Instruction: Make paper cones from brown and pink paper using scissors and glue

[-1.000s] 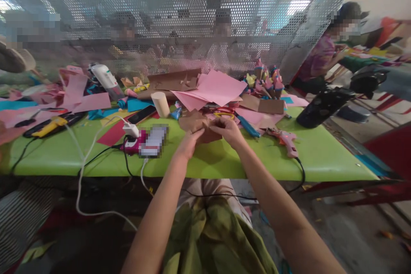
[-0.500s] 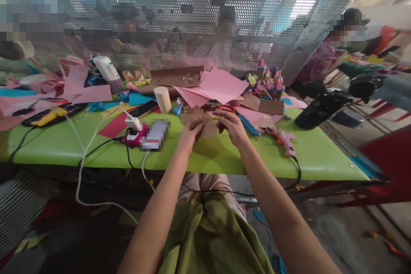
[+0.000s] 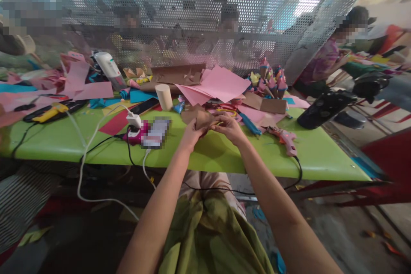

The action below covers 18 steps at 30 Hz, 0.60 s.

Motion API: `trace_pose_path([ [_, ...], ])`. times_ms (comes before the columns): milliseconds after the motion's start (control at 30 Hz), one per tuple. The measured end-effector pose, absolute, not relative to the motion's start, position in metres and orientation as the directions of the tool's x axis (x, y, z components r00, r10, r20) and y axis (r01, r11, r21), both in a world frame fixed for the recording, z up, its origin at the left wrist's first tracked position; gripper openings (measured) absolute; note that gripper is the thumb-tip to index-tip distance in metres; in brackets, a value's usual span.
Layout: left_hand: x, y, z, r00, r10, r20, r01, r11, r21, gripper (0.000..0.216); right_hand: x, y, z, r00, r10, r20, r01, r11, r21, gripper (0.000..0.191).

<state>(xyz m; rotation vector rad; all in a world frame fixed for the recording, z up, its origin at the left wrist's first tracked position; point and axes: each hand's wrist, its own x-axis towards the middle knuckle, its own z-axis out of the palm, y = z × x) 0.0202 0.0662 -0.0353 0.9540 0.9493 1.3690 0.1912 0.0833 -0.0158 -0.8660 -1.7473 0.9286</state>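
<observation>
Between our fingers sat the brown paper (image 3: 204, 118): left hand (image 3: 192, 134) clamped on it, right hand (image 3: 229, 129) pinching its right edge, any crease too blurred to confirm. We judged it shaping; next called for a steady left grip.

Place: looking like a shared papercraft workshop
Green table (image 3: 327, 160): carrying pink sheets (image 3: 221, 83), a pink glue gun (image 3: 288, 140) and a magenta power strip (image 3: 136, 136) with cords trailing off
Handwork: the left hand (image 3: 192, 135) and the right hand (image 3: 227, 128) are holding a piece of brown paper (image 3: 204, 120)
Made pieces: small pink-and-blue paper shapes (image 3: 272, 81) are standing bunched at the back
Backdrop: a perforated metal screen (image 3: 192, 17) is rising behind the table
Company: a person in a patterned top (image 3: 323, 60) is sitting near another spread of coloured materials (image 3: 377, 61)
</observation>
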Motion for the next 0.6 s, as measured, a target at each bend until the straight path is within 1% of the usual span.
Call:
trace_pose_path([
  [67, 0.0205, 0.0652, -0.0346, -0.004, 1.0, 0.01, -0.318, -0.011, 0.948, 0.054, 0.1907, 0.0817, -0.015, -0.312, 0.844, 0.437, 0.183, 0.505, -0.844, 0.036],
  [133, 0.0208, 0.0642, -0.0338, -0.006, 1.0, 0.005, -0.315, -0.007, 0.949, 0.051, 0.1901, 0.0804, -0.0144, -0.34, 0.814, 0.47, 0.213, 0.554, -0.805, 0.031],
  [200, 0.0208, 0.0638, -0.0332, -0.01, 1.0, 0.011, -0.318, -0.014, 0.948, 0.048, 0.1896, 0.0808, -0.0151, -0.325, 0.809, 0.49, 0.226, 0.57, -0.79, 0.026],
  [300, 0.0205, 0.0641, -0.033, -0.037, 0.999, 0.021, -0.301, -0.031, 0.953, 0.041, 0.1892, 0.0845, -0.0186, -0.215, 0.846, 0.488, 0.227, 0.529, -0.818, 0.027],
  [400, 0.0208, 0.0643, -0.033, -0.059, 0.998, 0.014, -0.272, -0.03, 0.962, 0.036, 0.1887, 0.0878, -0.0216, -0.154, 0.876, 0.457, 0.191, 0.48, -0.856, 0.033],
  [500, 0.0215, 0.0634, -0.032, -0.028, 0.999, 0.036, -0.263, -0.042, 0.964, 0.039, 0.187, 0.0869, -0.0212, -0.191, 0.88, 0.435, 0.181, 0.468, -0.865, 0.035],
  [600, 0.0224, 0.0631, -0.0318, 0.003, 0.997, 0.074, -0.244, -0.071, 0.967, 0.038, 0.1845, 0.084, -0.0183, -0.228, 0.864, 0.448, 0.192, 0.491, -0.85, 0.035],
])
